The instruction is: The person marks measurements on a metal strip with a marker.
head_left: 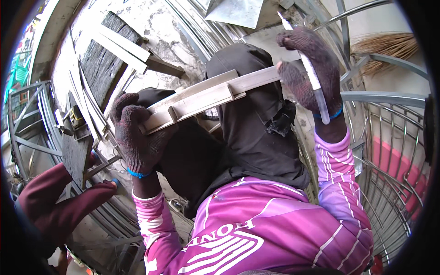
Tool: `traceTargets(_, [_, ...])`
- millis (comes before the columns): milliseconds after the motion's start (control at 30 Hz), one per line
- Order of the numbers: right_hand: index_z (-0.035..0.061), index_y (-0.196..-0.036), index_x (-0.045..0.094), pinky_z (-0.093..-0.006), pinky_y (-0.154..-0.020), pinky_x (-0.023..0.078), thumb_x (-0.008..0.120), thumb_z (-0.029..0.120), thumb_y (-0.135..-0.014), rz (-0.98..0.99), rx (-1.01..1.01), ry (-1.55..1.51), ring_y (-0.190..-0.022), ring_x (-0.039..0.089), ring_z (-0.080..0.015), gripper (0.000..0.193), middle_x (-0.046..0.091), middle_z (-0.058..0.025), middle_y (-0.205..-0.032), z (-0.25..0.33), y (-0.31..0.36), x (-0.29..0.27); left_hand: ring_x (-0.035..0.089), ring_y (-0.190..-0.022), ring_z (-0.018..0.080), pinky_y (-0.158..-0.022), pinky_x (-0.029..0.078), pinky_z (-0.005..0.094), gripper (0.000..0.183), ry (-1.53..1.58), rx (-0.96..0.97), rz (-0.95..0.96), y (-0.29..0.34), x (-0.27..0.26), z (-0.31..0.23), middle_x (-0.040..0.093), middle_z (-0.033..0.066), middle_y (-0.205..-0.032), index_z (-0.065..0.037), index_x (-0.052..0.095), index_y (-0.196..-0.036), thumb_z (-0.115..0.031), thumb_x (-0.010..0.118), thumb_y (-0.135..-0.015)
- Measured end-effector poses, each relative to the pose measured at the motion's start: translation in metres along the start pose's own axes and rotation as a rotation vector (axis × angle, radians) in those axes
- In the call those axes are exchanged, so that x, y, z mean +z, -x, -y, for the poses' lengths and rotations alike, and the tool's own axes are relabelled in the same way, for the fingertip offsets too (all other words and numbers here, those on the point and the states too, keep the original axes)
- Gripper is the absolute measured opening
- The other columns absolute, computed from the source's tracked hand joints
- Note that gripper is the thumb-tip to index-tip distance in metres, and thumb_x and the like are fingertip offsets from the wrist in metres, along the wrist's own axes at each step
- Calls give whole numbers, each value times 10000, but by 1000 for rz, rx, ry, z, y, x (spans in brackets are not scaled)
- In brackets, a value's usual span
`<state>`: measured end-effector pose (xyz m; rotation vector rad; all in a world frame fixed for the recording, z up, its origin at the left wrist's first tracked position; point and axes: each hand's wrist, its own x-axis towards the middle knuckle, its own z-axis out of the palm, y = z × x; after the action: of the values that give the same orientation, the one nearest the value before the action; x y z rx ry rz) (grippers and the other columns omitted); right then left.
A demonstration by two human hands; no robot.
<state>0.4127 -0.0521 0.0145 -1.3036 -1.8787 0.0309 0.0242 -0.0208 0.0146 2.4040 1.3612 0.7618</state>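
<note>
Across my lap lies a long, narrow, pale strip (261, 79), seemingly metal, with small tabs along it and a second flat piece along its far side. My left hand (137, 133), in a dark knit glove, is closed around the strip's left end. At the other end is my right hand (323, 68), gloved alike, its bare thumb tip against the strip. Slanting through the right hand's curled fingers is a white marker pen (309, 68), its narrow tip pointing up and away. Whether the right fingers also grip the strip is partly hidden.
A dark, weathered wooden board (103, 64) with pale metal lengths lies at the far left. Metal bars stand around a broom (385, 48) on the right. Beside me at left, another person's maroon-clad legs (68, 206) rest near metal frames. A metal sheet (236, 11) lies ahead.
</note>
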Motion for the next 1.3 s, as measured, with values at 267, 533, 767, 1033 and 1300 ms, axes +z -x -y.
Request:
traceTargets(267, [89,-1217,706,-520,-990,542,940,304,-778,298,-70,-152,-1031,687,-422,541,725,-172,-1083,45,-11,23,603,-1273,401,-1073,490,518,480,368,-45,151,-13,-12,17,712,184,-1222,-69,675,-963,-227,995,-642])
traceTargets(533, [45,-1195,716,-481,-925,560,911,203,-790,380,-69,-109,-988,689,-379,476,721,-167,-1086,50,-17,29,624,-1239,425,-1032,501,519,459,180,20,35,-1,-2,28,703,156,-1204,-105,636,-915,-264,978,-654])
traceTargets(767, [-58,-1187,698,-440,-1000,550,721,515,-1021,234,605,-1087,-847,692,-214,597,722,-178,-1036,94,-40,38,615,-1259,419,-1051,477,519,468,185,45,0,-3,0,28,707,141,-1186,-106,639,-905,-329,972,-665])
traceTargets(1033, [30,-1020,634,-378,-787,541,771,35,-789,517,-3,-858,-844,657,-259,269,637,-117,-944,121,-83,112,618,-1265,415,-1064,469,527,474,191,38,-31,-2,-1,27,711,141,-1190,-100,643,-903,-328,974,-653])
traceTargets(1300, [58,-992,622,-437,-689,543,789,109,-819,696,80,-874,-783,665,-404,246,644,-160,-878,127,-80,111,627,-1272,415,-1070,471,522,451,202,32,-42,-4,0,20,719,143,-1191,-104,643,-909,-267,933,-603])
